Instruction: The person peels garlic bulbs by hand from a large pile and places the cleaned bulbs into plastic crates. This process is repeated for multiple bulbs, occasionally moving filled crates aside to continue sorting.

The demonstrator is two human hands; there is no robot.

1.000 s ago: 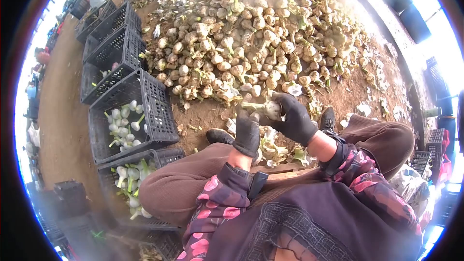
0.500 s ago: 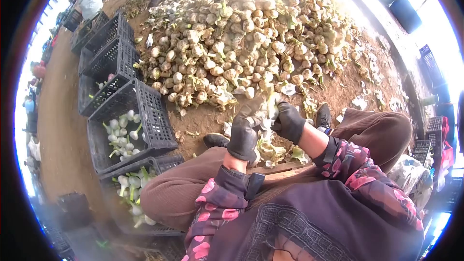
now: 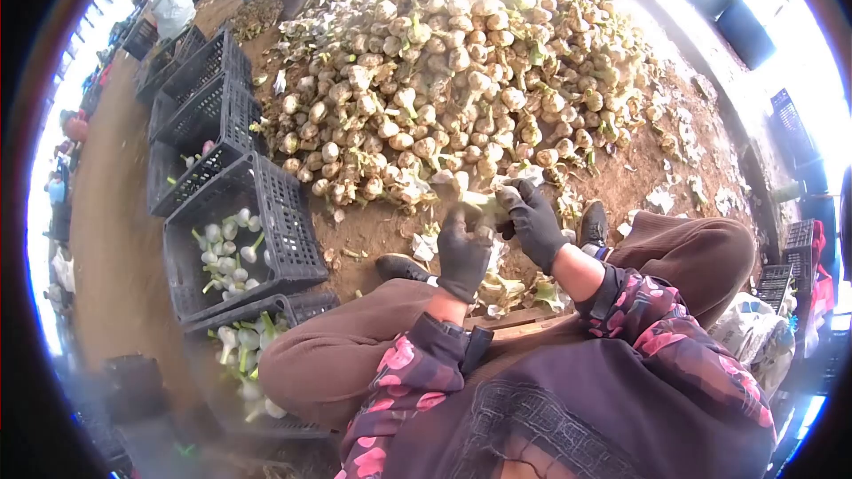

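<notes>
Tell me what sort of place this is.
Most likely an open-air sorting yard for harvested bulbs, garlic or onions by the look. A big heap of unpeeled bulbs lies on bare dirt ground, black plastic crates hold cleaned white bulbs, and both gloved hands, left hand and right hand, work one bulb.

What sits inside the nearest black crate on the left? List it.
The black crate holds peeled white bulbs with green stems, lying loose. Its near wall hides part of the floor, so the full count is unclear.

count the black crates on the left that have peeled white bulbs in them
3, perhaps more hidden: a far crate with a few bulbs, a middle crate with a cluster, and a near crate beside the person's knee.
</notes>
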